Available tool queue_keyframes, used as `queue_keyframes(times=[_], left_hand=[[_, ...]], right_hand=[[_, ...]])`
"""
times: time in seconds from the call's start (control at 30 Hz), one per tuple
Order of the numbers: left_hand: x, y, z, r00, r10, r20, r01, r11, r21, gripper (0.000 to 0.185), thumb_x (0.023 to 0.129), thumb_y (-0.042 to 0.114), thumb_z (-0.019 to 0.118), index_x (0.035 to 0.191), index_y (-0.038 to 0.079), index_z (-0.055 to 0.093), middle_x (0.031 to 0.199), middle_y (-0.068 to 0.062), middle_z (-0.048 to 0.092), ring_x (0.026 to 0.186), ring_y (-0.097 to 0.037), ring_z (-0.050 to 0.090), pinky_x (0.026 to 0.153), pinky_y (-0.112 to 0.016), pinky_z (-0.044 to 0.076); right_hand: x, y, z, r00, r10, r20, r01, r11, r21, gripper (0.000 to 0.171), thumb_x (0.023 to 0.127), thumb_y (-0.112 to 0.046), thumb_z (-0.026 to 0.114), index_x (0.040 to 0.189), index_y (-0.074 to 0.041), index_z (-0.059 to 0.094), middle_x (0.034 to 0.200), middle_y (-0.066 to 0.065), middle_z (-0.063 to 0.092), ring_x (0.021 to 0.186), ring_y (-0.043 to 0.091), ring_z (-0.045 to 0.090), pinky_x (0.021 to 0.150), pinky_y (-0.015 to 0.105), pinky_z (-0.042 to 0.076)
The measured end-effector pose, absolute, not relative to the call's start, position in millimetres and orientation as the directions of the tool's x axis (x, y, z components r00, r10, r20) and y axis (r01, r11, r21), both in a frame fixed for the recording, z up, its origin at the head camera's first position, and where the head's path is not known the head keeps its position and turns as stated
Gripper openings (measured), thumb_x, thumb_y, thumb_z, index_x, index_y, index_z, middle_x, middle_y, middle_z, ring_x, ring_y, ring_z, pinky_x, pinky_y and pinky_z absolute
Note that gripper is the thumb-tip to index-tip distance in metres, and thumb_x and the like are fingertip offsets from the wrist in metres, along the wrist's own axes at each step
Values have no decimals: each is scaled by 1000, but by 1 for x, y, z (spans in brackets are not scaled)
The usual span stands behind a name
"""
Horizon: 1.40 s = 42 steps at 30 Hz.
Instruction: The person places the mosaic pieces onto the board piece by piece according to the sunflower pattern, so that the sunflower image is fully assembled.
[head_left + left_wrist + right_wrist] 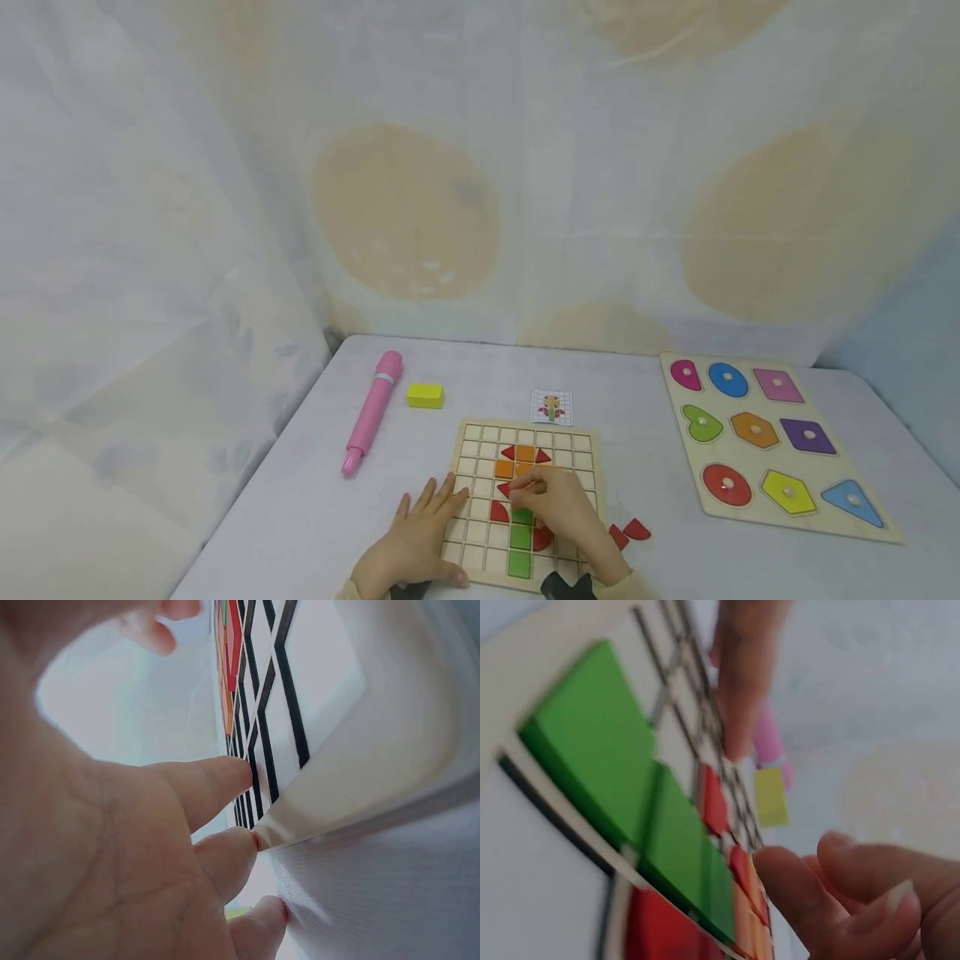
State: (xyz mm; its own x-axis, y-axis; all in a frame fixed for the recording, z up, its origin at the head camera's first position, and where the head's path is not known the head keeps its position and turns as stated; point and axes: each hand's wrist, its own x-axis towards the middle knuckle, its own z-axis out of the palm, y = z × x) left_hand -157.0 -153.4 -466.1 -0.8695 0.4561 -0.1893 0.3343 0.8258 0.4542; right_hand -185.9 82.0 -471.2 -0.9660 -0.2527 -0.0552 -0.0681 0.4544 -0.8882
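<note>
A wooden grid board point(468, 442) lies on the table's near side, holding orange, red and green tiles point(520, 537). My left hand point(420, 533) rests flat on the board's left edge with its fingers spread; in the left wrist view its fingers point(217, 787) touch the board's rim point(375, 765). My right hand point(551, 504) hovers over the middle of the grid, fingers curled, the tips down among the orange and red tiles. In the right wrist view the curled fingers point(840, 892) sit just past the green tiles point(607, 750). Whether they pinch a tile is hidden.
Two loose red pieces point(630, 532) lie right of the board. A small pattern card point(551, 407) sits behind it. A pink pen point(371, 412) and a yellow block point(425, 395) are at the back left. A peg shape puzzle point(772, 442) fills the right side.
</note>
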Motion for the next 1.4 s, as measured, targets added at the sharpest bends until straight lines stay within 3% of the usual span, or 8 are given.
queue_keyframes(times=[0.23, 0.37, 0.47, 0.57, 0.8, 0.9, 1.1, 1.4], left_hand=[[-158, -155, -468, -871, 446, -207, 316, 829, 461, 105, 64, 46, 85, 149, 11, 35, 161, -17, 19, 146, -48, 16, 107, -78, 12], [-159, -156, -470, -869, 446, -212, 314, 830, 461, 106, 64, 47, 85, 150, 12, 35, 162, -17, 19, 146, -48, 16, 107, -78, 11], [-159, -155, -470, -868, 448, -214, 314, 829, 462, 106, 64, 47, 85, 150, 12, 34, 162, -17, 18, 146, -48, 15, 107, -78, 11], [-159, -155, -470, -868, 446, -218, 310, 829, 465, 106, 63, 46, 85, 150, 12, 34, 162, -17, 18, 147, -47, 15, 107, -78, 10], [-159, -155, -471, -867, 448, -220, 308, 827, 470, 107, 63, 47, 85, 150, 12, 34, 162, -16, 18, 147, -47, 14, 107, -78, 10], [-159, -155, -471, -867, 449, -217, 311, 827, 469, 107, 63, 47, 85, 150, 12, 34, 162, -16, 18, 147, -47, 14, 107, -78, 10], [-159, -154, -470, -868, 449, -215, 312, 827, 468, 106, 63, 47, 85, 150, 12, 34, 162, -16, 18, 147, -47, 15, 107, -78, 10], [-159, -153, -470, -870, 445, -212, 313, 830, 462, 106, 63, 47, 85, 150, 13, 34, 162, -16, 19, 147, -47, 15, 107, -78, 10]], right_hand=[[-187, 127, -464, -922, -337, -191, 91, 292, -952, 43, 89, -27, 69, 123, 0, 64, 84, 9, 74, 49, 9, 41, 45, 17, 32], [-181, 155, -466, -926, -306, -223, 113, 341, -933, 47, 89, -26, 68, 129, -4, 60, 107, 10, 74, 79, 18, 64, 62, 25, 52], [-176, 178, -471, -921, -307, -240, 113, 378, -919, 49, 88, -21, 68, 133, -6, 57, 123, 14, 67, 103, 25, 64, 77, 35, 55], [-170, 199, -474, -912, -309, -271, 130, 410, -903, 53, 85, -17, 69, 135, -8, 55, 128, 15, 64, 106, 25, 59, 77, 34, 53], [-161, 227, -482, -931, -196, -307, 153, 553, -819, 47, 79, -10, 75, 125, -11, 63, 116, 6, 70, 111, 24, 57, 88, 43, 50], [-159, 229, -484, -939, -108, -326, 204, 589, -782, 45, 76, -4, 76, 119, -11, 66, 111, 3, 70, 103, 20, 56, 84, 39, 49], [-158, 225, -488, -950, 29, -311, 263, 612, -746, 41, 71, -2, 79, 109, -14, 69, 103, 0, 70, 84, 17, 50, 61, 24, 41], [-160, 222, -489, -970, 35, -240, 199, 679, -707, 35, 69, -6, 82, 100, -16, 69, 96, -4, 69, 93, 16, 53, 70, 24, 44]])
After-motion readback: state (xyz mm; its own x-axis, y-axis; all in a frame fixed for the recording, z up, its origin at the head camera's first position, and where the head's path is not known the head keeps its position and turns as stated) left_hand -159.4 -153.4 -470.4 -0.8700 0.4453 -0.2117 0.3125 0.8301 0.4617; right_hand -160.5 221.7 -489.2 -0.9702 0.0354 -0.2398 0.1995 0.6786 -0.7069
